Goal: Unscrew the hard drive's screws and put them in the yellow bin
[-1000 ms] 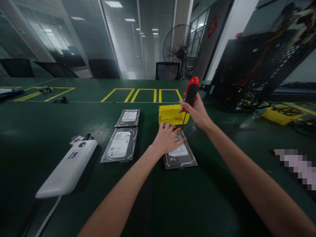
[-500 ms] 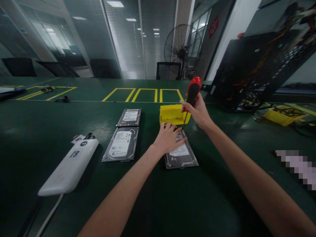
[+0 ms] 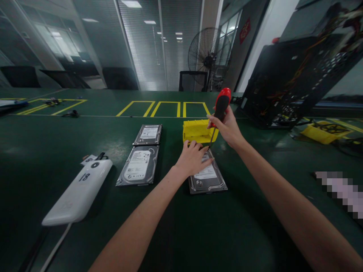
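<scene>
My right hand point(image 3: 228, 130) is closed around the red and black handle of a screwdriver point(image 3: 222, 105). The shaft slants down to the far end of a silver hard drive point(image 3: 211, 182), where the tip is hard to make out. Across that drive lies my left hand point(image 3: 193, 158), fingers spread, with its fingertips close to the screwdriver's lower end. It covers part of the drive's white label. Just behind the drive stands a yellow plastic bin point(image 3: 195, 130).
Two more hard drives, a nearer one point(image 3: 138, 166) and a farther one point(image 3: 148, 134), lie to the left. Beyond them is a white device marked 18 point(image 3: 81, 192) with a cable. A black computer case point(image 3: 263, 83) and another yellow bin point(image 3: 323, 133) are at right.
The view has shifted very slightly. Both hands, the screwdriver and the hard drive keep practically the same positions.
</scene>
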